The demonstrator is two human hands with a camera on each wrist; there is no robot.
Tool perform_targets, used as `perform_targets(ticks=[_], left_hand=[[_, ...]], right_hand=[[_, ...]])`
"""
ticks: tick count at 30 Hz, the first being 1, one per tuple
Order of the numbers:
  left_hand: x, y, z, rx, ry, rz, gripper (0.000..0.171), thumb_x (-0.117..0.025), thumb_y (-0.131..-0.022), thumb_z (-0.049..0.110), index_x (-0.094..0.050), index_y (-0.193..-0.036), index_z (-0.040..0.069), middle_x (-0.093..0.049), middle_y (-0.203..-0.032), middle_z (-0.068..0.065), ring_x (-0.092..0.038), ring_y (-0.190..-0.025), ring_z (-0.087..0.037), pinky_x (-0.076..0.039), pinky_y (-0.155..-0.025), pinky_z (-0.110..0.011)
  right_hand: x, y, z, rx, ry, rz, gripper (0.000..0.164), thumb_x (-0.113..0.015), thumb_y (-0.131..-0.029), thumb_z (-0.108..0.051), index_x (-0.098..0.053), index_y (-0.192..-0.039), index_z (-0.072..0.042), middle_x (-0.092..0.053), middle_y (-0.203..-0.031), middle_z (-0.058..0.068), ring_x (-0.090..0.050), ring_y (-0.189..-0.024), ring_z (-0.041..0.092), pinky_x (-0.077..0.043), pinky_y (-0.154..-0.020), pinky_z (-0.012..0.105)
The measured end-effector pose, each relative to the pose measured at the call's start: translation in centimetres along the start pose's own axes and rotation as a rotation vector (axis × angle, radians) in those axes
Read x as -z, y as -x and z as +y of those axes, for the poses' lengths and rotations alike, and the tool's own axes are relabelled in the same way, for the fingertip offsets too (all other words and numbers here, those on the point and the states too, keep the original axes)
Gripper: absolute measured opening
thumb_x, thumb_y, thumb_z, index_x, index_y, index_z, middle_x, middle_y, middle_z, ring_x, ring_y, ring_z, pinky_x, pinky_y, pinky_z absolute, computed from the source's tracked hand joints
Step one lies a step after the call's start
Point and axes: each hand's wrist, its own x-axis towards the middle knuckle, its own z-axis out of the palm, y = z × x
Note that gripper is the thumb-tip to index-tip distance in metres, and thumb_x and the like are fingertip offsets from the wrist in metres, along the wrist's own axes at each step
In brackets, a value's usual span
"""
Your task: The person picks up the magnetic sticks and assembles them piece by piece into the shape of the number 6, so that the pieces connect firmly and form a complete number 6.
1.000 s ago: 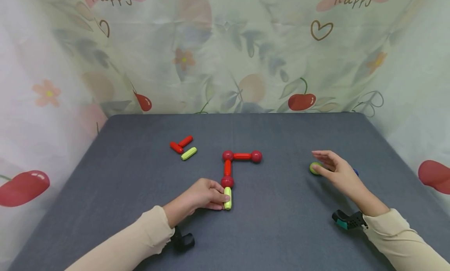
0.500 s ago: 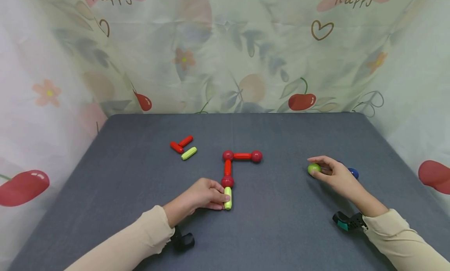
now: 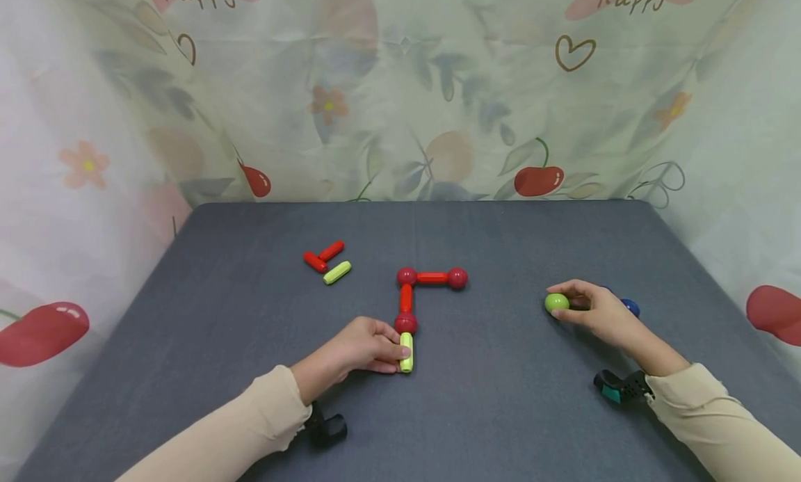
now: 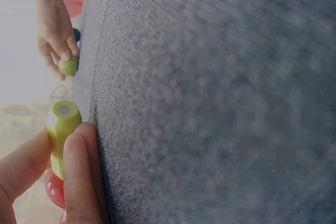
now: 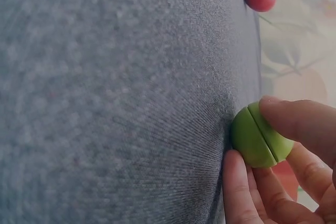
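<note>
Between thumb and fingers, my left hand (image 3: 366, 346) pinches a yellow-green magnetic rod (image 3: 407, 352). The rod's far end meets the nearest red ball (image 3: 405, 323) of an L-shaped chain of red balls and red rods. In the left wrist view, a small grey disc shows in the free end of the rod (image 4: 64, 124). Over on the right, my right hand (image 3: 594, 314) pinches a green ball (image 3: 556, 302), thumb on one side and fingers on the other. The right wrist view shows a groove around that green ball (image 5: 257, 137), which is at the cloth.
Two loose red rods (image 3: 332, 250) and a yellow-green rod (image 3: 337, 272) lie at the back left. Blue balls (image 3: 630, 307), partly hidden, sit behind my right hand. A grey cloth (image 3: 488, 398) covers the table, with a patterned curtain (image 3: 400, 120) behind.
My right hand has closed its fingers around the green ball and shifted it slightly left, uncovering more of the blue behind. My left hand and the chain stay in place.
</note>
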Motion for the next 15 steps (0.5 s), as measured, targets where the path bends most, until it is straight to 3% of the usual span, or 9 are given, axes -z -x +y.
perform_targets(ticks=[15], left_hand=[[0.09,-0.19,0.33,0.052,0.006,-0.008,0.024,-0.076,-0.083,0.009,-0.062,-0.099,-0.001,-0.068,-0.082,-0.008,-0.066,-0.064,-0.011,-0.058,-0.065,-0.026]], right_hand=[[0.10,0.01,0.02,-0.020,-0.003,0.006,0.048,-0.069,-0.090,-0.031,-0.057,-0.128,-0.004,-0.058,-0.126,0.017,-0.055,-0.098,-0.002,-0.046,-0.078,0.018]])
